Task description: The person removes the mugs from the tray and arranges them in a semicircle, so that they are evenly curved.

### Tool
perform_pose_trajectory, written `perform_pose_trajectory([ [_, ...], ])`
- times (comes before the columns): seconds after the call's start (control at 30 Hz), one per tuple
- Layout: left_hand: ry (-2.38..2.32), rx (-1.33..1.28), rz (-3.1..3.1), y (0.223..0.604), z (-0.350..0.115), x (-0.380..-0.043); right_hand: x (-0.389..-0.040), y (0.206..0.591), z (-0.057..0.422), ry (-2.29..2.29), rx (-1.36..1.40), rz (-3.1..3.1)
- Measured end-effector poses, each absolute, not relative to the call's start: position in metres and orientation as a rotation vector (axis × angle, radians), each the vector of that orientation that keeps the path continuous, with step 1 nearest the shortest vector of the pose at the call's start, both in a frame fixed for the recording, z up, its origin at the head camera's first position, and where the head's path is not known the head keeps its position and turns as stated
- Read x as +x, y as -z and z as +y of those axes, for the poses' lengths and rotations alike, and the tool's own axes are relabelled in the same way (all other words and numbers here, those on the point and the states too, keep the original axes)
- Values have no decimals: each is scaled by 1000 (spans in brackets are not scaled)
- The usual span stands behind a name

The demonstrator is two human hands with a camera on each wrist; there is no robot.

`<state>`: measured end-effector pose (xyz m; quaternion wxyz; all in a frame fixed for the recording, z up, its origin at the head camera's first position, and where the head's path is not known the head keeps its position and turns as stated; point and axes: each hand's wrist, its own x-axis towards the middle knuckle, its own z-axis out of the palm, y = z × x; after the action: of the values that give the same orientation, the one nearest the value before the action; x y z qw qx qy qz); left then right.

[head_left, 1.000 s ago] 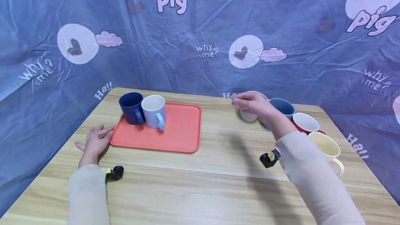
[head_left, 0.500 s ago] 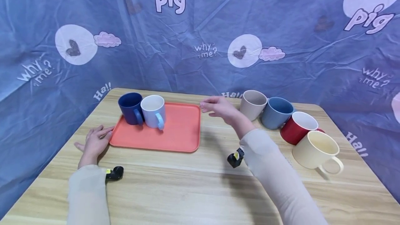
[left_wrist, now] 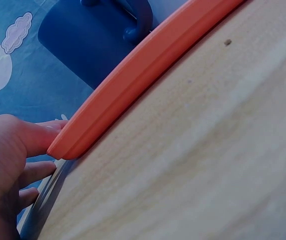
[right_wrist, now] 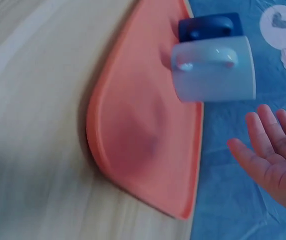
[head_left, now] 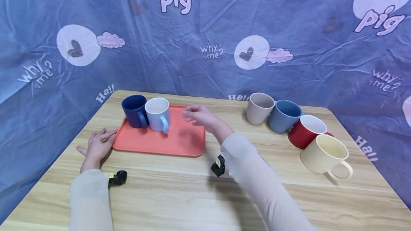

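Note:
My left hand (head_left: 97,147) rests at the left edge of the coral tray (head_left: 183,142), fingers touching its rim; the left wrist view shows the fingers (left_wrist: 35,137) by the tray's corner. Over the tray's right part hovers my right hand (head_left: 202,117), holding nothing, its fingers (right_wrist: 258,135) loosely extended in the right wrist view. Two mugs stand upright side by side on the tray's left part: a dark blue mug (head_left: 133,111) and a light blue mug (head_left: 157,115) with a white inside. The light blue mug is nearest to the right hand, which is apart from it.
On the right of the wooden table (head_left: 179,195) a slanting row holds a beige-grey mug (head_left: 258,111), a grey-blue mug (head_left: 282,118), a red mug (head_left: 302,134) and a cream mug (head_left: 318,156). A blue printed cloth (head_left: 199,74) hangs behind the table.
My right hand has moved left from in front of the beige-grey mug to above the tray's right part. The left hand and the mugs have stayed where they were.

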<state>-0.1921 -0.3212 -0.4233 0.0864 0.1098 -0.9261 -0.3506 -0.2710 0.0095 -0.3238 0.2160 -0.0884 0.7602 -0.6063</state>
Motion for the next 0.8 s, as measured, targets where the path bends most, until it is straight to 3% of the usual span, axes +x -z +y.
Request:
perform_pose_trajectory([
  [0.8,1038,338,-2769,423,-322,-193,-253,369,-54,1966,-119,1759],
])
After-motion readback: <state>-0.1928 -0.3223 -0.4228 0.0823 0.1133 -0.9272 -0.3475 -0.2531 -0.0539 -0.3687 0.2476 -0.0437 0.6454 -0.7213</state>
